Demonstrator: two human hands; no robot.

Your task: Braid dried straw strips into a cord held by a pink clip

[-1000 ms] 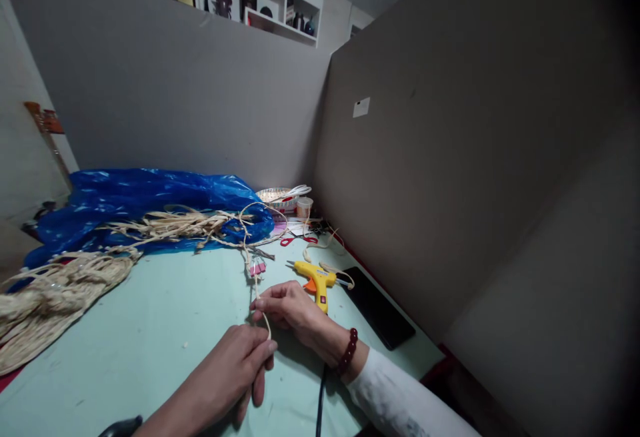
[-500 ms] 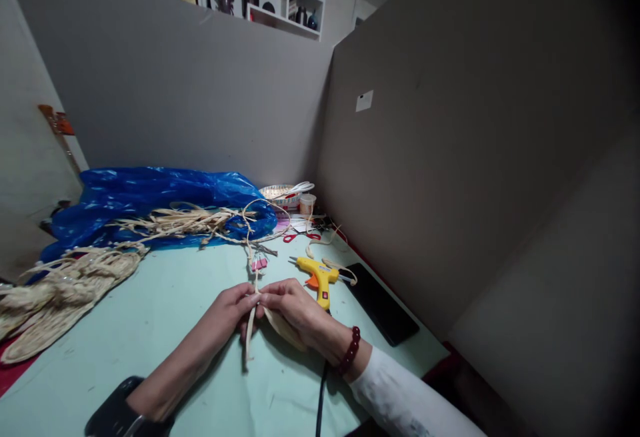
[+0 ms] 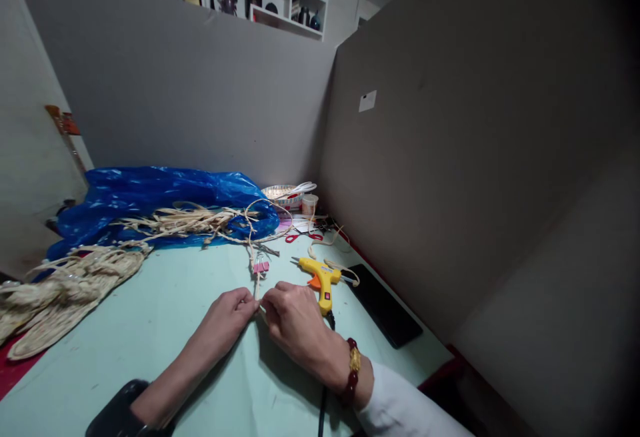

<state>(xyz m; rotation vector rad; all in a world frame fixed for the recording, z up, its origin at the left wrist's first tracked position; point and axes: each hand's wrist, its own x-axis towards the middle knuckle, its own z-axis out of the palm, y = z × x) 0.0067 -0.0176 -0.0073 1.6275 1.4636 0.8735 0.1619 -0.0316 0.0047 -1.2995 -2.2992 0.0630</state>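
A pale plant-fibre cord (image 3: 257, 283) runs from a pink binder clip (image 3: 261, 267) down to my fingertips, and beyond the clip it loops up toward the back of the table. My left hand (image 3: 234, 310) pinches the near end of the cord between thumb and fingers. Right beside it, my right hand (image 3: 295, 317) is closed at the same spot, back of the hand turned up. Its fingers hide most of the strands there. A yellow glue gun (image 3: 320, 280) with an orange trigger lies just past my right hand.
A black phone-like slab (image 3: 387, 307) lies at the right. Red-handled scissors (image 3: 303, 237) rest farther back. Loose fibre strands (image 3: 185, 220) lie on a blue plastic bag (image 3: 165, 187). Woven sandals (image 3: 80, 297) sit at the left. A grey partition (image 3: 450, 157) bounds the right side.
My right hand has rolled over, its back now upward, with its fingers still at the cord. The loose strand ends that hung below my hands no longer show.
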